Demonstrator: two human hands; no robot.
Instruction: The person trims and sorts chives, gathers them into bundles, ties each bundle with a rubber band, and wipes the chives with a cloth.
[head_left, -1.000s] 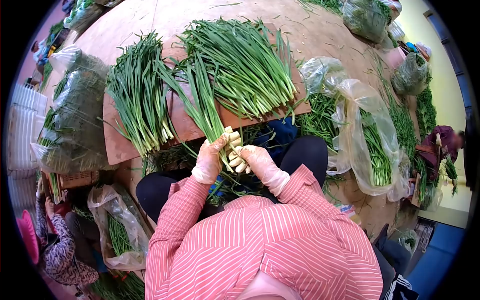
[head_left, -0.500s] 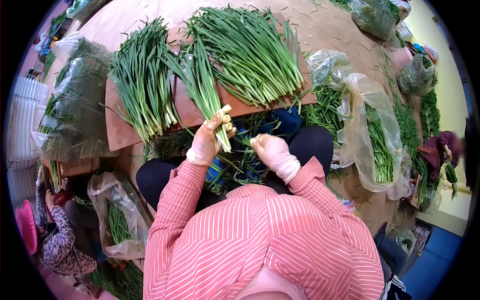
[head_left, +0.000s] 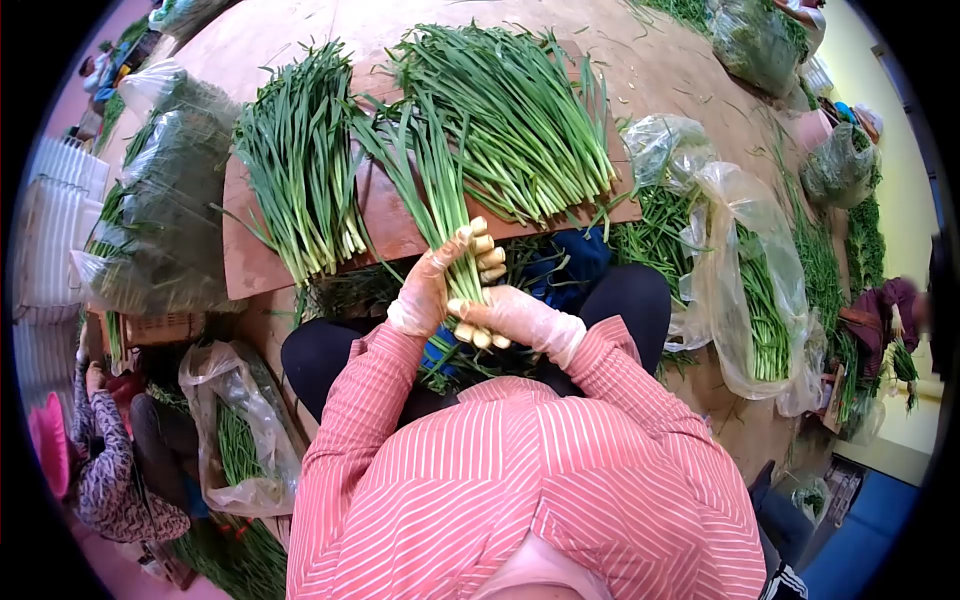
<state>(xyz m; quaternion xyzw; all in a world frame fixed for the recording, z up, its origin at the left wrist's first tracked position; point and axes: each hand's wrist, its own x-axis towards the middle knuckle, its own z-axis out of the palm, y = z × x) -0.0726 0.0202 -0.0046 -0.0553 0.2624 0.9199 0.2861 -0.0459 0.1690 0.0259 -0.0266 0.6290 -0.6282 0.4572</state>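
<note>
My gloved left hand is wrapped round a bunch of garlic chives, whose leaves reach up over the board. Lower down, my gloved right hand closes round the pale stem ends of the same bunch. Yellowish coverings show on the fingertips of both hands. On the brown board lie a smaller pile of chives to the left and a larger pile to the right. The stem ends inside my right hand are mostly hidden.
Loose leaves lie on a blue cloth between my knees. Clear plastic bags of greens stand at the left and right. A person in a patterned sleeve sits at lower left; another in dark red is at far right.
My right hand has moved left and closed on the bunch's stem ends, from beside it. My left hand keeps its hold. The view has shifted slightly.
</note>
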